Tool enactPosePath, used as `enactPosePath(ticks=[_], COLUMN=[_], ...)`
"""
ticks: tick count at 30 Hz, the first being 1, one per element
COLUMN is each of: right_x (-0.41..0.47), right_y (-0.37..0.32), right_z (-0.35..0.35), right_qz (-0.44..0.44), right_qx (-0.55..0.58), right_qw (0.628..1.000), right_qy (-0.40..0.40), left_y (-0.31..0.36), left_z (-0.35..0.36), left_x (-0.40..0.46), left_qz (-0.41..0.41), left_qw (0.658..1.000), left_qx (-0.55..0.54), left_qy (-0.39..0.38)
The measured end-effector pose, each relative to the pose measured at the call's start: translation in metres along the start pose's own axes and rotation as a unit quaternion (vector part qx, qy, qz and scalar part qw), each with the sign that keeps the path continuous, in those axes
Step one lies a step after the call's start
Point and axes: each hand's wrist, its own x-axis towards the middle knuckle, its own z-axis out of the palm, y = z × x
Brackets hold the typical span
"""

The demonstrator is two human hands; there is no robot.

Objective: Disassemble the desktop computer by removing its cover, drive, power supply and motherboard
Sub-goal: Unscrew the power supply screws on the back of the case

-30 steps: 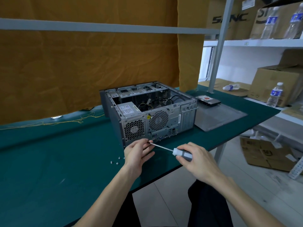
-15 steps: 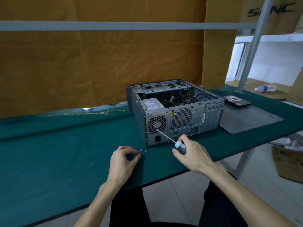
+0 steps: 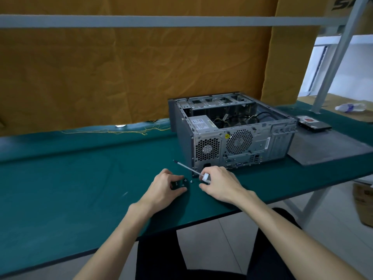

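My left hand (image 3: 164, 185) curls loosely over the loose screws (image 3: 184, 181) at frame centre, and whether it grips one I cannot tell, while my right hand (image 3: 219, 181) grips the screwdriver (image 3: 194, 171); I should pile them together so none rolls away.

Right hand (image 3: 219, 183) grips screwdriver (image 3: 193, 171) (left hand (image 3: 164, 186) by screws (image 3: 186, 181)).

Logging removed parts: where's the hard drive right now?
Head view, far right: the hard drive lies on the green table, just behind the detached side cover, right of the open computer case.

We see a green surface (image 3: 80, 178) backed by an ochre cloth (image 3: 131, 73), yellow threads (image 3: 121, 131) along its far edge, and a plastic bottle (image 3: 350, 107) lying on a shelf.
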Motion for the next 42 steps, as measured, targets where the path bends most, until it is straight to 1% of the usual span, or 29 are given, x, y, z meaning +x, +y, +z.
enactPosePath(ticks=[3,7,10,13,15,18,20,24,28,31,34,38,40,41,42], right_x=[0.011,0.021,0.025,0.026,0.026,0.026,0.025,0.019,0.013,0.010,0.006,-0.001,-0.005,-0.007,-0.009], right_y=[-0.007,-0.013,-0.014,-0.016,-0.016,-0.014,-0.011,0.002,0.010,0.013,0.016,0.023,0.027,0.029,0.030], right_z=[0.007,0.013,0.015,0.015,0.016,0.014,0.011,0.007,0.005,0.004,0.003,0.000,-0.003,-0.004,-0.005], right_qz=[0.003,0.037,0.067,0.074,0.078,0.083,0.085,0.094,0.089,0.085,0.085,0.074,0.069,0.065,0.061], right_qx=[0.005,0.020,0.043,0.053,0.057,0.069,0.099,0.177,0.182,0.185,0.191,0.206,0.218,0.228,0.240], right_qw=[1.000,0.999,0.997,0.996,0.995,0.994,0.991,0.980,0.979,0.979,0.978,0.975,0.973,0.970,0.967], right_qy=[0.005,0.003,0.003,0.000,-0.007,-0.022,-0.028,0.000,0.010,0.015,0.019,0.029,0.044,0.051,0.057], left_y=[0.002,0.006,0.009,0.013,0.015,0.017,0.021,0.027,0.032,0.032,0.026,0.014,0.011,0.011,0.013], left_z=[-0.003,-0.007,-0.006,-0.002,-0.002,-0.003,-0.005,-0.008,-0.005,-0.002,-0.001,-0.008,-0.013,-0.015,-0.018], left_x=[0.009,0.019,0.020,0.023,0.024,0.027,0.028,0.031,0.030,0.029,0.028,0.026,0.025,0.023,0.020], left_qz=[0.042,0.076,0.075,0.065,0.059,0.068,0.084,0.114,0.119,0.113,0.092,0.007,-0.027,-0.040,-0.055], left_qw=[0.999,0.997,0.997,0.997,0.998,0.997,0.996,0.989,0.981,0.981,0.990,1.000,0.993,0.982,0.964], left_qx=[0.006,-0.001,-0.014,-0.034,-0.031,-0.004,0.019,0.079,0.134,0.145,0.100,-0.014,-0.112,-0.182,-0.258], left_qy=[-0.009,-0.018,-0.010,0.001,-0.007,-0.026,-0.035,-0.051,-0.069,-0.063,-0.038,-0.018,-0.030,-0.033,-0.032])
